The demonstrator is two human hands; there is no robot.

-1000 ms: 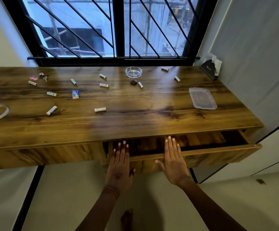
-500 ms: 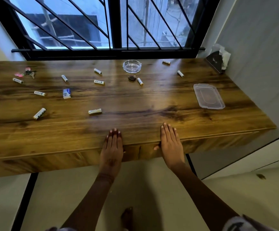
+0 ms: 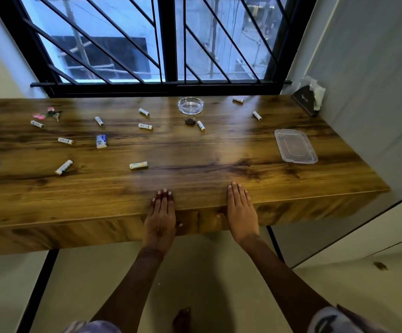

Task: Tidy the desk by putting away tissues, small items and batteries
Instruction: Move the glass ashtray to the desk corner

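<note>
both hands are laid flat and empty, fingers straight, over the front edge of the wooden desk (image 3: 195, 145): the left hand (image 3: 160, 218) and the right hand (image 3: 242, 210) are set side by side, nothing grasped in either. a clear plastic container lid (image 3: 295, 145) is seen lying flat near the desk's right end, with nothing on it. a glass ashtray (image 3: 190, 105) is placed near the window and appears empty; a small dark object (image 3: 190, 121) is found just in front of it. batteries (image 3: 138, 165) are scattered loose across the top, none in any container. a tissue holder (image 3: 306, 100) is stood in the far right corner, white tissue (image 3: 316, 91) showing from it. a small blue-and-white box (image 3: 101, 141) and keys (image 3: 53, 114) are left toward the left.
</note>
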